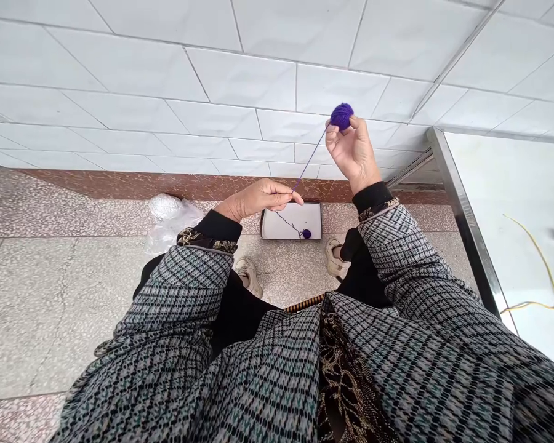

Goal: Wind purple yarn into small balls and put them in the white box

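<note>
My right hand (352, 151) is raised in front of the tiled wall, its fingers closed around a purple ball of yarn (341, 115). From that ball a taut strand of yarn (312, 156) slants down to my left hand (264, 198), which pinches it between thumb and fingers. Below my left hand, the strand runs on loosely into a shallow white tray (277, 231) with a dark rim on the floor. A smaller dark purple ball of yarn (307, 234) lies in the tray, with a bit of tangled strand beside it.
A clear plastic bag (178, 221) with a white ball (164, 207) lies on the floor at left. My shoes (249, 277) flank the tray. A white table (526, 184) with a metal edge stands at right, a yellow cord (547, 271) on it. The white tiled wall (166, 74) is ahead.
</note>
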`<state>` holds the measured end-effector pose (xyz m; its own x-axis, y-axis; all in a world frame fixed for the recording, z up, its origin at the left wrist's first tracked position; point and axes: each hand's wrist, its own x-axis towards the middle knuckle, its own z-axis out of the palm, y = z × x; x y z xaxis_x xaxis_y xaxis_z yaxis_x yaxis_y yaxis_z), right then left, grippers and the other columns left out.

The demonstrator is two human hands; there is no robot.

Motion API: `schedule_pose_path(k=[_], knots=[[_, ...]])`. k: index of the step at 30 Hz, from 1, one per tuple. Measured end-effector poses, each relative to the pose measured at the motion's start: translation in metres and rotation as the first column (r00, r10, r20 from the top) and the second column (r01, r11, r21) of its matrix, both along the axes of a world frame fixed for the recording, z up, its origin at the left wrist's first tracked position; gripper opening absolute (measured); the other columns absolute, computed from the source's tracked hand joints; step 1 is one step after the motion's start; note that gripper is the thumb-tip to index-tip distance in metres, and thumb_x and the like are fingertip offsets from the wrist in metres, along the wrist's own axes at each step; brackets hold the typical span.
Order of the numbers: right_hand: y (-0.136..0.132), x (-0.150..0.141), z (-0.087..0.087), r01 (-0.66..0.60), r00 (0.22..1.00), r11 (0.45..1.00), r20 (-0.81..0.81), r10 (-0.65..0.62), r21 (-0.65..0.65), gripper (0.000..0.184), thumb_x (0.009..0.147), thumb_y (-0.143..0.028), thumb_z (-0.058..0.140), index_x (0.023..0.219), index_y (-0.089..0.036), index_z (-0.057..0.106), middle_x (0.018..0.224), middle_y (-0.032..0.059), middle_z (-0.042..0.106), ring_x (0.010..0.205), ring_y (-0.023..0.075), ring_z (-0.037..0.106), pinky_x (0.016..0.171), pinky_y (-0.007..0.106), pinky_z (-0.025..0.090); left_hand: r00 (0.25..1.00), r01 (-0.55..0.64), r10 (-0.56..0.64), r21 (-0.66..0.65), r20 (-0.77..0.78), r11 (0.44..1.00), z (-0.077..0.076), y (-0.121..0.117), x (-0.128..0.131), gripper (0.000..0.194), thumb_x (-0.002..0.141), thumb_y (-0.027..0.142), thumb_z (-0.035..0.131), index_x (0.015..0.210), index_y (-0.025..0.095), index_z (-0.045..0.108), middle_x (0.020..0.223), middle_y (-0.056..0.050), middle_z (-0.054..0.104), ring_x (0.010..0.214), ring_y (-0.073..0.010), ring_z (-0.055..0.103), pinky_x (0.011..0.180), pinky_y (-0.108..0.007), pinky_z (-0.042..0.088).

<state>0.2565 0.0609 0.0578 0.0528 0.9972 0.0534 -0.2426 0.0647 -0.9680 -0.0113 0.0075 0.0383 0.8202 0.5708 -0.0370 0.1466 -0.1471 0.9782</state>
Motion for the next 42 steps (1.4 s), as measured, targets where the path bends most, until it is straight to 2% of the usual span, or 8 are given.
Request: schedule_pose_path(k=[5, 9, 15, 20, 25, 32, 37, 42], knots=[[-0.002, -0.005, -0.004, 0.018, 0.925, 0.998, 0.380, 0.009, -0.066, 0.022, 0.108, -0.041, 0.059, 0.101, -0.026, 0.044, 0.101, 0.0045, 0.063, 0.094, 0.0177, 0.063, 0.086, 0.030, 0.062, 0.994, 0.062, -0.056, 0.061, -0.098, 0.996, 0.004, -0.001, 0.003, 0.031, 0.093, 0.041, 0.067, 0.087, 0.013, 0.081, 0.059, 0.003, 0.047, 0.052, -0.0101, 0.039, 0.055, -0.024, 0.031], [-0.019, -0.018, -0.018, -0.138, 0.775, 0.968, 0.586, 0.238, -0.210, 0.029, 0.082, -0.003, 0.075, 0.095, -0.021, 0.055, 0.087, 0.0003, 0.063, 0.081, 0.0156, 0.053, 0.077, 0.026, 0.054, 1.000, -0.026, 0.027, 0.075, 0.000, 0.997, 0.007, -0.002, 0.001, 0.031, 0.087, 0.040, 0.069, 0.077, 0.013, 0.080, 0.058, 0.001, 0.051, 0.054, -0.0108, 0.043, 0.055, -0.024, 0.033], [-0.036, -0.008, -0.013, -0.842, 0.364, 0.435, 0.259, 0.895, -0.318, 0.050, 0.069, -0.027, 0.089, 0.112, -0.014, 0.068, 0.100, 0.0045, 0.073, 0.082, 0.0159, 0.063, 0.074, 0.028, 0.056, 0.889, -0.422, 0.428, -0.070, 0.163, 0.904, 0.003, 0.010, -0.008, 0.015, 0.078, 0.028, 0.067, 0.070, 0.016, 0.070, 0.055, 0.002, 0.046, 0.050, -0.0087, 0.037, 0.050, -0.021, 0.024], [-0.020, -0.002, -0.002, -0.434, 0.896, 0.894, -0.047, 0.441, 0.111, 0.069, 0.072, -0.071, 0.087, 0.112, -0.024, 0.055, 0.117, 0.0079, 0.069, 0.088, 0.0169, 0.065, 0.068, 0.027, 0.060, 0.813, -0.476, 0.528, -0.241, 0.246, 0.845, -0.003, 0.010, 0.000, 0.018, 0.071, 0.022, 0.075, 0.086, 0.018, 0.068, 0.063, 0.004, 0.048, 0.052, -0.0075, 0.036, 0.049, -0.019, 0.022], [-0.014, -0.001, 0.012, -0.047, 0.977, 0.994, -0.201, 0.066, 0.098, 0.060, 0.077, -0.071, 0.085, 0.107, -0.029, 0.055, 0.114, 0.0080, 0.067, 0.114, 0.0264, 0.067, 0.083, 0.035, 0.069, 0.774, -0.525, 0.583, -0.264, 0.247, 0.809, -0.007, 0.006, 0.007, 0.012, 0.072, 0.026, 0.077, 0.076, 0.017, 0.070, 0.054, 0.004, 0.045, 0.048, -0.0070, 0.032, 0.047, -0.020, 0.019], [0.004, 0.020, 0.001, 0.217, 0.971, 0.975, 0.114, -0.211, -0.039, 0.032, 0.096, -0.057, 0.069, 0.103, -0.028, 0.056, 0.106, 0.0053, 0.067, 0.117, 0.0249, 0.066, 0.099, 0.042, 0.066, 0.941, -0.210, 0.253, -0.198, 0.224, 0.958, -0.005, 0.001, -0.003, 0.022, 0.068, 0.035, 0.092, 0.071, 0.016, 0.081, 0.053, -0.001, 0.058, 0.045, -0.0068, 0.037, 0.045, -0.022, 0.026], [-0.011, 0.009, -0.016, -0.003, 0.759, 0.957, 0.623, 0.191, -0.290, 0.027, 0.074, -0.004, 0.080, 0.088, -0.021, 0.064, 0.084, 0.0035, 0.065, 0.082, 0.0216, 0.058, 0.091, 0.044, 0.059, 0.896, -0.241, 0.300, -0.208, 0.328, 0.948, 0.004, 0.004, -0.020, 0.042, 0.065, 0.052, 0.099, 0.062, 0.018, 0.075, 0.048, 0.001, 0.053, 0.042, -0.0049, 0.029, 0.045, -0.025, 0.024], [-0.032, 0.011, -0.002, -0.610, 0.215, 0.585, 0.598, 0.772, -0.535, 0.026, 0.071, -0.005, 0.080, 0.092, -0.017, 0.073, 0.087, 0.0019, 0.069, 0.083, 0.0196, 0.060, 0.081, 0.033, 0.052, 0.739, -0.507, 0.546, -0.208, 0.395, 0.837, 0.005, 0.021, -0.034, 0.040, 0.076, 0.051, 0.090, 0.067, 0.022, 0.064, 0.048, 0.007, 0.032, 0.043, -0.0055, 0.020, 0.044, -0.025, 0.021]])
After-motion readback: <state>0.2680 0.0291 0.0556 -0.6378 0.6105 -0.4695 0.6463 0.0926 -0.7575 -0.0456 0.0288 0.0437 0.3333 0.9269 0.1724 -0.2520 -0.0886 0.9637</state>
